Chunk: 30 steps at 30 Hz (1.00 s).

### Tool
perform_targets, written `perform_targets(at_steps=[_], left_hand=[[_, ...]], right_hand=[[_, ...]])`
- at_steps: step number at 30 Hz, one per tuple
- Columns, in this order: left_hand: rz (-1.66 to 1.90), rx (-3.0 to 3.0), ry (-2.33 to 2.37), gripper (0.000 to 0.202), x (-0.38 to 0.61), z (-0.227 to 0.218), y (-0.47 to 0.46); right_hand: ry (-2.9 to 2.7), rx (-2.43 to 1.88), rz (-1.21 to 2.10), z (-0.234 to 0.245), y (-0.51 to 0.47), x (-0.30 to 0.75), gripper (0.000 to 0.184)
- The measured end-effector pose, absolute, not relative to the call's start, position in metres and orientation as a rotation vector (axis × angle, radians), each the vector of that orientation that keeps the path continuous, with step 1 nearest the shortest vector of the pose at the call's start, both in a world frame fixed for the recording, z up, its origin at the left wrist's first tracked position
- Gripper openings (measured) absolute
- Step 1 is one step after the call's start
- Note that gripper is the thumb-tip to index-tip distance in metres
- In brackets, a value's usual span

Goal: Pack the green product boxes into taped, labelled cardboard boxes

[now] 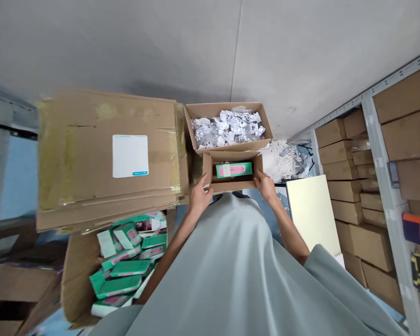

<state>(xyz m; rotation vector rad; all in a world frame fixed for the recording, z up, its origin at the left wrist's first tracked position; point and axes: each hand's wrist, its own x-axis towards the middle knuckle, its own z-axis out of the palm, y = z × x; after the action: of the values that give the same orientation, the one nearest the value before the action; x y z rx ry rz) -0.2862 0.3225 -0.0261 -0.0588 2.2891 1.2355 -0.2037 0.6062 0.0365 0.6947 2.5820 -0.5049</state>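
An open cardboard box [234, 186] stands in front of me, gripped at its near corners by both hands. My left hand [199, 196] closes on the left corner, thumb and fingers on the wall. On the right corner, my right hand [265, 184] is closed likewise. Inside lies a flat green and pink package [234, 170] with a pale band near its left end. Just behind, a larger open carton [227, 148] holds crumpled white paper [236, 127].
To the left, flattened cardboard [91, 158] with a white label is stacked. Below it, a big carton [77, 275] holds several green and pink packages [126, 275]. White packing material [285, 158] lies at right, near a pale board [313, 214]. Shelves of boxes [346, 191] line the right side.
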Motion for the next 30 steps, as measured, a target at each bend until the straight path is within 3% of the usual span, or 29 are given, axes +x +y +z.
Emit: perform_targets(at_steps=[8, 15, 23, 30], left_hand=[[1.322, 0.021, 2.414, 0.072, -0.295, -0.009, 0.319], [1.28, 0.358, 2.612, 0.078, -0.368, 0.017, 0.365], [1.033, 0.378, 2.656, 0.051, -0.412, -0.009, 0.382], [0.988, 0.318, 2.667, 0.046, -0.409, -0.01, 0.381]], right_hand=[[2.557, 0.549, -0.453, 0.054, 0.615, -0.241, 0.052], [2.727, 0.565, -0.329, 0.086, 0.659, -0.309, 0.047], [2.639, 0.34, -0.213, 0.065, 0.694, -0.361, 0.047], [2.647, 0.353, -0.301, 0.072, 0.692, -0.368, 0.031]])
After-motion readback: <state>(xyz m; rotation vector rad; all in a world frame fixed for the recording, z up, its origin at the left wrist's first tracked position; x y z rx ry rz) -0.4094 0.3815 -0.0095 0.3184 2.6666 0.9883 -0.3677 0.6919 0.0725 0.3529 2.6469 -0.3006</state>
